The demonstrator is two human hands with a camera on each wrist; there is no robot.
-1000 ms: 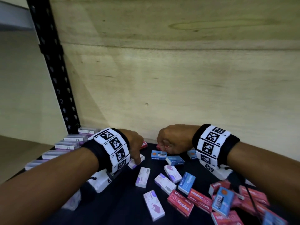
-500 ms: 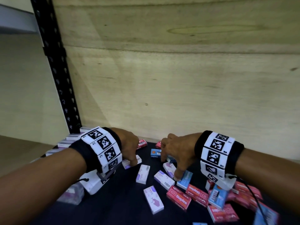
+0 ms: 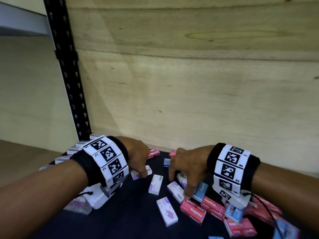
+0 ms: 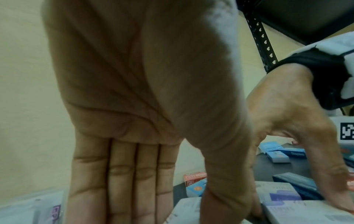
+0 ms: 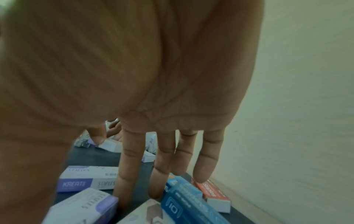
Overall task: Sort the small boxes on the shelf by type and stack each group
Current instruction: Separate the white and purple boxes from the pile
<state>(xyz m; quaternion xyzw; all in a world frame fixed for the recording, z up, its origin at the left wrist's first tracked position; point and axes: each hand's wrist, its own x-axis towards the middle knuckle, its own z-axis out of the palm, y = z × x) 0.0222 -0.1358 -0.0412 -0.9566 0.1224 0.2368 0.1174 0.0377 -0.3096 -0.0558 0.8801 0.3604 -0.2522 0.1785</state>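
Observation:
Small boxes lie scattered on the black shelf [image 3: 127, 214]: white-and-purple ones [image 3: 155, 184] [image 3: 166, 211], red Staples ones [image 3: 193, 211] and blue ones [image 3: 201, 188]. My left hand [image 3: 142, 174] reaches down with straight fingers, its tips touching a white-and-purple box [image 3: 136, 175]. In the left wrist view the left hand [image 4: 172, 212] has its thumb on a white box [image 4: 185, 210]. My right hand [image 3: 179, 185] is spread, fingertips down among white-and-purple boxes [image 3: 175, 189]. The right wrist view shows the right hand [image 5: 153, 189] with straight fingers [image 5: 130, 166] beside a blue box [image 5: 184, 201].
A row of white-and-purple boxes [image 3: 74, 150] stands at the left edge by the black perforated post [image 3: 69, 75]. The plywood back wall [image 3: 189, 83] rises close behind. A red box [image 3: 153, 152] and a small blue box [image 3: 167, 163] sit near it. More red and blue boxes [image 3: 240, 226] crowd the right.
My right hand has left the back of the shelf, uncurled and come nearer, spreading over the white-and-purple boxes. The left hand has stayed by its white box.

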